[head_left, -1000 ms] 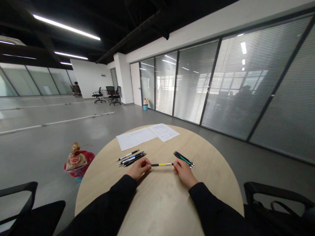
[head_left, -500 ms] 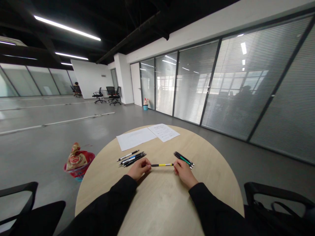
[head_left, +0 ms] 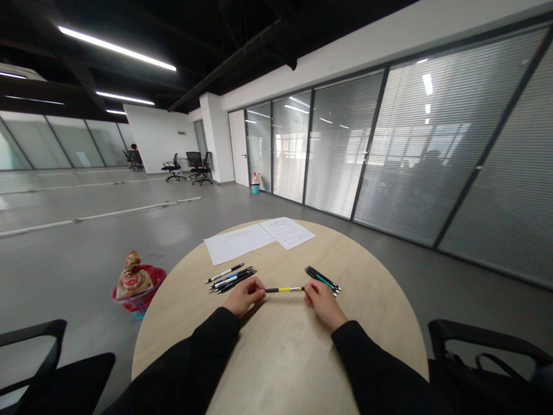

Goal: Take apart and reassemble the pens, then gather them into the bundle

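A yellow and black pen [head_left: 285,290] lies level between my hands, above the middle of the round table [head_left: 285,357]. My left hand [head_left: 245,296] pinches its dark left end, and my right hand [head_left: 323,302] is closed on the other end; the fingers cover both tips. Beside my left hand is a group of pens [head_left: 231,280] with black, white and blue barrels, with one white and black pen [head_left: 224,273] a little apart. Just beyond my right hand lie several black pens and a green pen [head_left: 325,280], side by side.
Two sheets of paper, a blank-looking one [head_left: 237,242] and a printed one [head_left: 288,232], lie at the table's far edge. A red basket [head_left: 149,288] holding a paper bag stands on the floor at left. Black chairs flank the table on the left [head_left: 56,374] and right [head_left: 488,346].
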The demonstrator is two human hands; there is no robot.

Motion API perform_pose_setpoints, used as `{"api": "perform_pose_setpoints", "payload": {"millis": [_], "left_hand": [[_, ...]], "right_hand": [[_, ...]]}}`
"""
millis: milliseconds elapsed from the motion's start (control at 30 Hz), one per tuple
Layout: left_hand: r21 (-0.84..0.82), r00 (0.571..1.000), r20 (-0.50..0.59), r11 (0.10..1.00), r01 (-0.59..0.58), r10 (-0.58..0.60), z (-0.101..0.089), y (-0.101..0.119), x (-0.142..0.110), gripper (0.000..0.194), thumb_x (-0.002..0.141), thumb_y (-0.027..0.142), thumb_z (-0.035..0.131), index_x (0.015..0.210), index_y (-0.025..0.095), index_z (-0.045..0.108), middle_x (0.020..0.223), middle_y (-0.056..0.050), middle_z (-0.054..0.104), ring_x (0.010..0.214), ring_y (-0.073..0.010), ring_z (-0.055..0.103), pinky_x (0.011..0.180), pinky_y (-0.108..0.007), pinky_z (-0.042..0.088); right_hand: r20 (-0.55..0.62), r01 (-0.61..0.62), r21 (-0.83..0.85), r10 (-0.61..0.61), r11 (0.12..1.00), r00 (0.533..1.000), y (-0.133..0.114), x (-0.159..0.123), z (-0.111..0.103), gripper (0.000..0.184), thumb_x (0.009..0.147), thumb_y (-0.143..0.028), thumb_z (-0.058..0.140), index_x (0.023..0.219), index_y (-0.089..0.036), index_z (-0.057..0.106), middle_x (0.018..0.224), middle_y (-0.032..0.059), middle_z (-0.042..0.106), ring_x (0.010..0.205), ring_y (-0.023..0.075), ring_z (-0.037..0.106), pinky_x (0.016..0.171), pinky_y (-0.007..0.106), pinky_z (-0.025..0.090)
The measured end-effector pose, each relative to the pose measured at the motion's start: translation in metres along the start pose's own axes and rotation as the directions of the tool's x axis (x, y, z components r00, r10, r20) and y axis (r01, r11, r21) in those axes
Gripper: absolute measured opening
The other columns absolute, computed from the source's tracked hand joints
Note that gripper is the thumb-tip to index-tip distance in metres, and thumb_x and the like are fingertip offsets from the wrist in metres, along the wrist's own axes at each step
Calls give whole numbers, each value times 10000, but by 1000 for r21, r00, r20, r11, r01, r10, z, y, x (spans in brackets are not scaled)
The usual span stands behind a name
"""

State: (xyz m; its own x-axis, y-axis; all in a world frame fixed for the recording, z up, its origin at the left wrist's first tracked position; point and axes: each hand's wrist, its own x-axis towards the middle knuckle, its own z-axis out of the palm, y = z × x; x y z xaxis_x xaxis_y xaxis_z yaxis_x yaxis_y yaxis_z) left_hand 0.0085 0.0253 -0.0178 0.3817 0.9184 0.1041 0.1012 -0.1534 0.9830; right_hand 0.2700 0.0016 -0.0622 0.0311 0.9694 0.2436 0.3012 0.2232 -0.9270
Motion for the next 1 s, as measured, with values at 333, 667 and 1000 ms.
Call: {"api": "perform_pose_setpoints", "payload": {"millis": [333, 667, 1000], "left_hand": [[23, 1000, -9, 1000, 12, -12, 0, 1, 0, 286, 665, 353, 758, 700, 157, 554, 582, 28, 598, 534, -116, 540, 555, -241, 405], [15, 1000, 6, 1000, 5, -5, 0, 1, 0, 293, 673, 369, 755, 702, 156, 555, 589, 28, 598, 534, -111, 531, 552, -238, 399], [19, 1000, 1, 1000, -11, 11, -1, -4, 1, 282, 686, 364, 750, 707, 159, 557, 587, 28, 597, 530, -115, 534, 551, -241, 398]], "right_hand": [[-25, -18, 57, 19, 998, 999, 0, 0, 1, 291, 852, -444, 516, 728, -185, 558, 584, -10, 576, 512, 122, 521, 494, 224, 381], [-36, -63, 171, 70, 983, 997, 2, 3, 1, 270, 753, -425, 620, 819, -164, 616, 659, 11, 614, 528, 131, 536, 488, 243, 416], [-71, -93, 264, 115, 960, 991, 4, 5, 3, 290, 668, -391, 711, 815, -152, 640, 679, 33, 648, 559, 148, 582, 525, 265, 458]]}}
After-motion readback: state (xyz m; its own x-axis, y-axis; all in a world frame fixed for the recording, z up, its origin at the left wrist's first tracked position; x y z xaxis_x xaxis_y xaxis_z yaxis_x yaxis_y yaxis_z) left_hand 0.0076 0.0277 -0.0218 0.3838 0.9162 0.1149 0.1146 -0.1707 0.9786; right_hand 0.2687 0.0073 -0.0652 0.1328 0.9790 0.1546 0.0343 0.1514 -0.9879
